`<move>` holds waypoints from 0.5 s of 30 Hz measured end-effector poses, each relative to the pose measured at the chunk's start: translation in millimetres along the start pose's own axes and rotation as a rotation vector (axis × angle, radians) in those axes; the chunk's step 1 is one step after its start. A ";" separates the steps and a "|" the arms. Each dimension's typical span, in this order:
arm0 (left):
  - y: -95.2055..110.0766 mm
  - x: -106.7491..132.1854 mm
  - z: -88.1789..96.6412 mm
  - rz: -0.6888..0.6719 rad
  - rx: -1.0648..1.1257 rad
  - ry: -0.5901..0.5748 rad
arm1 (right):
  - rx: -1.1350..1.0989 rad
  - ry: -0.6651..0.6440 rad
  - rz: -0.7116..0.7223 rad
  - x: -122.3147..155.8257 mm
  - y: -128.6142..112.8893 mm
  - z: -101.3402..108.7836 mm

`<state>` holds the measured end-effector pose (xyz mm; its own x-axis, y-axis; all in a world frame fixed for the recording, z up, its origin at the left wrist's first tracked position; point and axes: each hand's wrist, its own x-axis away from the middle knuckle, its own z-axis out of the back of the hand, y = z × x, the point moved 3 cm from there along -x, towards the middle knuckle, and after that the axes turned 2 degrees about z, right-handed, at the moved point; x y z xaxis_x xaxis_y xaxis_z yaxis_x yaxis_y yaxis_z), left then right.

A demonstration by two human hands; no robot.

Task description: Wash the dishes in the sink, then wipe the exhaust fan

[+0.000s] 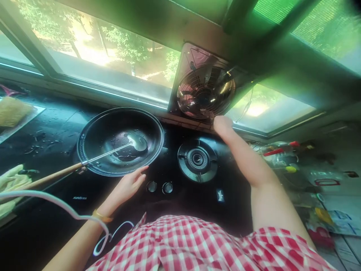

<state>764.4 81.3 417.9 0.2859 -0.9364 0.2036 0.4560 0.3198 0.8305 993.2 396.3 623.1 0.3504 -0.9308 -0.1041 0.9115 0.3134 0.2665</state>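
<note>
My left hand point(128, 185) hovers palm down, fingers apart, over the black stove top, just left of two round knobs point(160, 187) and touching nothing I can see. A dark wok point(93, 143) sits on the left burner, wet inside, with a metal ladle point(135, 145) whose wooden handle sticks out to the left. My right hand point(222, 124) reaches far forward to the lower edge of the wall exhaust fan point(205, 92). Its fingers are curled at the fan's frame, and whether they grip anything is hidden.
The bare right burner point(197, 160) lies under my right forearm. Yellow cloths point(9, 180) and a board point(14, 116) lie at the left. Bottles and packets point(284, 154) crowd the counter at the right. A white cable point(56, 205) crosses my left arm. Windows run along the back.
</note>
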 end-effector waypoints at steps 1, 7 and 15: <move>-1.9 -0.6 -0.7 0.011 0.011 0.006 | 0.020 -0.021 -0.017 -6.2 -3.6 -7.0; -1.6 4.5 -10.9 0.000 0.007 -0.027 | 0.097 -0.115 -0.058 -38.5 -42.8 -27.5; -12.5 16.6 -18.4 0.085 0.069 -0.025 | 0.038 -0.123 0.278 -45.5 -25.7 -34.9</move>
<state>778.9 64.4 401.4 0.2993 -0.9098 0.2876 0.3712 0.3887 0.8433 961.3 437.2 587.6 0.5546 -0.8268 0.0939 0.7748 0.5542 0.3042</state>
